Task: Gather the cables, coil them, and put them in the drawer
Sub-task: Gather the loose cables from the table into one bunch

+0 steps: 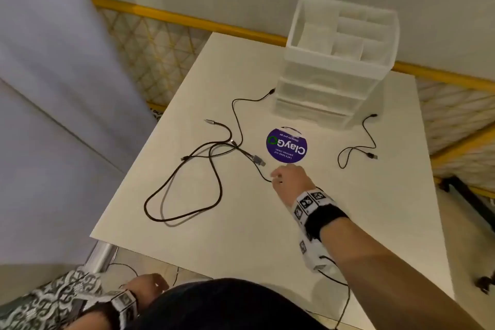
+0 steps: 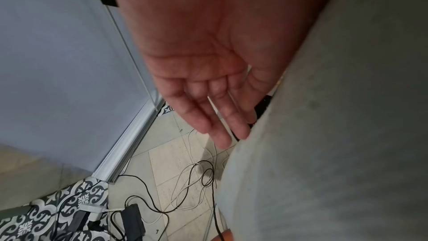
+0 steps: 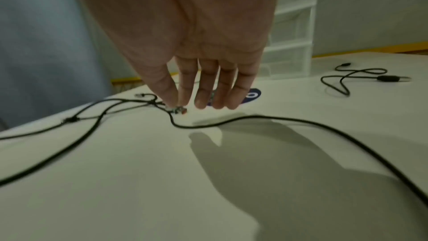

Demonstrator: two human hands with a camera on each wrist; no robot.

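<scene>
White table (image 1: 294, 222) stands before a pale wall, with a yellow rail (image 1: 166, 15) behind it. At its far side sits a clear drawer unit (image 1: 334, 67), its drawers all pushed in. A tangle of black cables (image 1: 187, 174) sprawls across the left part of the table, one USB plug (image 1: 258, 160) lying near a purple round sticker (image 1: 286, 145). A separate short cable (image 1: 359, 146) lies to the right, well apart from the tangle. The right hand (image 1: 290, 179) hangs over the table just beside the plug, fingers (image 3: 203, 87) straight and loose, holding nothing. The left hand (image 2: 208, 72) hangs below the table edge beside the person's leg, fingers relaxed and empty, above a tiled floor (image 2: 166, 168) with loose wires.
</scene>
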